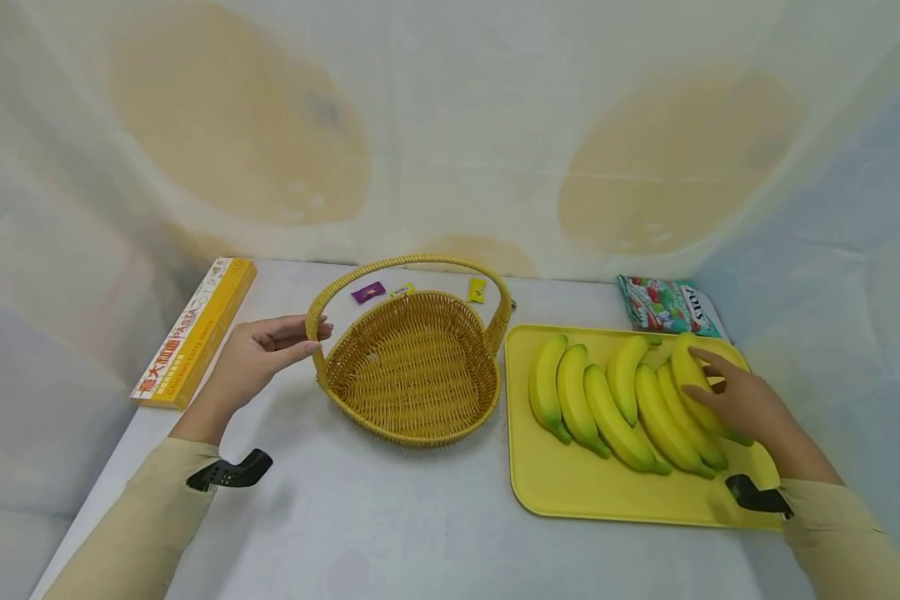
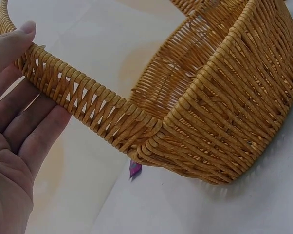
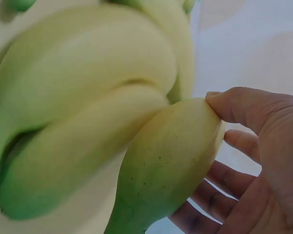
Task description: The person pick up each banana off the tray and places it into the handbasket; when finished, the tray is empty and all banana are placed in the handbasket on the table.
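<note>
A yellow woven basket [image 1: 408,375] with a tall arched handle [image 1: 412,261] stands on the white table. My left hand [image 1: 247,358] pinches the left side of that handle, thumb on one face and fingers behind it, as the left wrist view also shows. On the right, my right hand [image 1: 753,404] grips the rightmost banana [image 3: 168,156] between thumb and fingers. Several other bananas [image 1: 600,412] lie side by side on a yellow tray [image 1: 570,492], and the gripped one overlaps its neighbour in the head view.
At the left lies a long yellow pasta box [image 1: 198,333]. Behind the basket are a purple wrapped candy [image 1: 368,292] and yellow candies [image 1: 476,290]. A green candy bag [image 1: 667,307] lies behind the tray. White sheeting [image 1: 450,125] encloses the back and sides.
</note>
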Action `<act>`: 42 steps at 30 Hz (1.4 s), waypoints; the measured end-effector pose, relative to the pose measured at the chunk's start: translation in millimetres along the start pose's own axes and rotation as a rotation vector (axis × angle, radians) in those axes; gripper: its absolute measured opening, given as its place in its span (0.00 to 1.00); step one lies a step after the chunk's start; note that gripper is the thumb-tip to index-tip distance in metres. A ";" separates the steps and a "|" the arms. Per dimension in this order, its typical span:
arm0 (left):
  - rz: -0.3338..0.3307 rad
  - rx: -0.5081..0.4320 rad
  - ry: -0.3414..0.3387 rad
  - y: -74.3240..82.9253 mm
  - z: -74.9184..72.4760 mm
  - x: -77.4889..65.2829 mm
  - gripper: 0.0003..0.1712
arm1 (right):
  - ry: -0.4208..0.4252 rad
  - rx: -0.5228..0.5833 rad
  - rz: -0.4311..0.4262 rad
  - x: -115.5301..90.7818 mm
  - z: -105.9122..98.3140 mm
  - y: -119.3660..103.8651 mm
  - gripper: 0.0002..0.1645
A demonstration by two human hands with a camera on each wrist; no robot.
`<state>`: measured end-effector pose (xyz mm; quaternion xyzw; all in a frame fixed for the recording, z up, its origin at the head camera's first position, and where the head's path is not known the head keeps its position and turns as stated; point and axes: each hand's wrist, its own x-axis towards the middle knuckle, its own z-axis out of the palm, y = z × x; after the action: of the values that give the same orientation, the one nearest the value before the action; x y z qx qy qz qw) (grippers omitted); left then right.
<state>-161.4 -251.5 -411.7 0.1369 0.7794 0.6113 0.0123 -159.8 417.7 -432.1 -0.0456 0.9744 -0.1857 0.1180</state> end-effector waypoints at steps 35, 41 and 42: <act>0.012 0.045 -0.003 -1.7 -0.3 0.1 0.21 | -0.313 0.182 -0.515 -2.6 5.3 -198.3 0.38; -0.001 0.041 0.008 -0.7 0.2 0.1 0.21 | -0.371 0.191 -0.570 16.3 17.3 -232.2 0.38; -0.002 0.036 0.011 -0.4 0.2 0.2 0.21 | -0.379 0.199 -0.572 19.7 18.6 -239.1 0.38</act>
<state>-161.6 -251.4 -412.1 0.1330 0.7906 0.5977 0.0064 -163.4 187.0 -364.0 -0.3384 0.8602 -0.2935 0.2438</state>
